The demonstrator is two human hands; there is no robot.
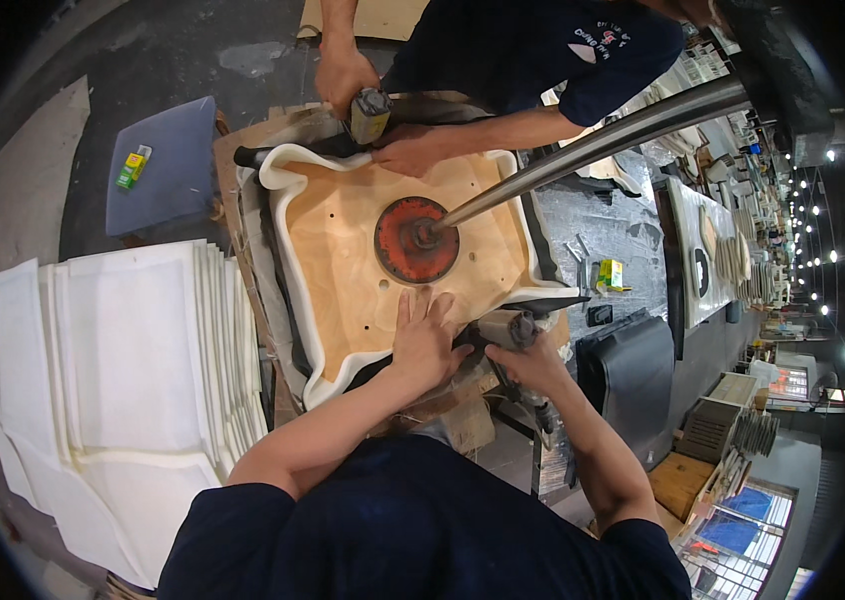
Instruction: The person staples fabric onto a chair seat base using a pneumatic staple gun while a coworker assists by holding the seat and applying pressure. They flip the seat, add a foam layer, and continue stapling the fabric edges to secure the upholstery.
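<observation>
In front of me lies a plywood panel [328, 255] with several small holes, edged by white foam [288, 215] and black cover material [281, 300]. A red round plate [398, 240] on a slanting metal rod [593, 145] rests on its middle. My left hand [425, 340] lies on the panel's near edge, fingers stretched out and holding nothing. Close to its thumb, my right hand [535, 365] is closed round a staple gun [505, 328], whose nose is near the panel's edge. Across from me a co-worker's hand [345, 75] grips another staple gun [371, 115]; the other hand [411, 150] touches the far edge.
White foam sheets [133, 350] are stacked at my left. Behind them, a green and yellow box [134, 166] sits on a blue-grey padded seat [165, 185]. To the right are a plastic-covered table [593, 215], a yellow box [611, 275] and a black padded piece [628, 380].
</observation>
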